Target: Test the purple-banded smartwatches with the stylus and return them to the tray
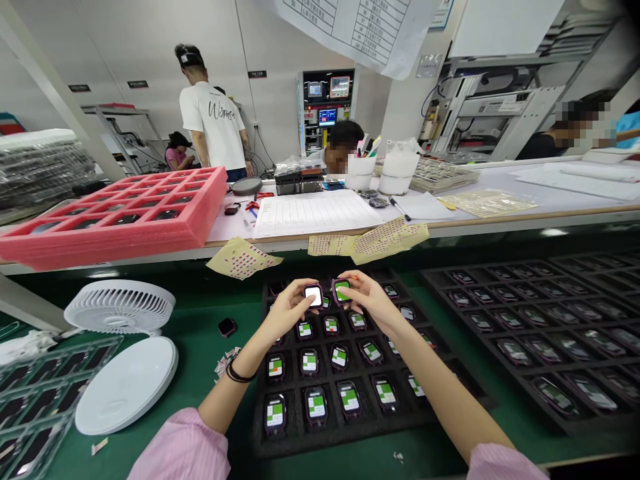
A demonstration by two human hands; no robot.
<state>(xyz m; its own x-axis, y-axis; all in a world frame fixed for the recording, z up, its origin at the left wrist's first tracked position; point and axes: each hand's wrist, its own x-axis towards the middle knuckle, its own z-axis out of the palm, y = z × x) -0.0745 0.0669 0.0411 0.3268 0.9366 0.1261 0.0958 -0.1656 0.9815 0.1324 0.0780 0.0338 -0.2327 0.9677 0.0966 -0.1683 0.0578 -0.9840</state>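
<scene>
In the head view, both hands are near the middle of the frame, over a black foam tray (pixel 345 443) of watches. The left hand (pixel 287 313) grips a watch with a white screen (pixel 313 295). Its fingers are bent round the edge and its thumb is on the lower part of the glass. The right hand (pixel 370 300) grips a watch with a green screen (pixel 342 289), with its thumb over the glass. Both watches are tipped so their screens face the person, maybe so the two can be seen at once. They are side by side, and a small gap keeps them apart. Holding them over the tray likely means a dropped one would not fall far.

Each watch in the tray sits in its own little pocket, probably so they don't bump and scratch. Many are lit green and white, and they lie face up, so they are easy to look at.

One dark watch (pixel 227 327) lies alone on the green table (pixel 200 373), left of the tray. A second black tray (pixel 525 377) with more watches is at the right of the frame. A white fan (pixel 127 387) stands at the lower left. Yellow sticker sheets (pixel 245 258) hang from the shelf edge (pixel 295 241) across the middle, perhaps to be close to reach.
</scene>
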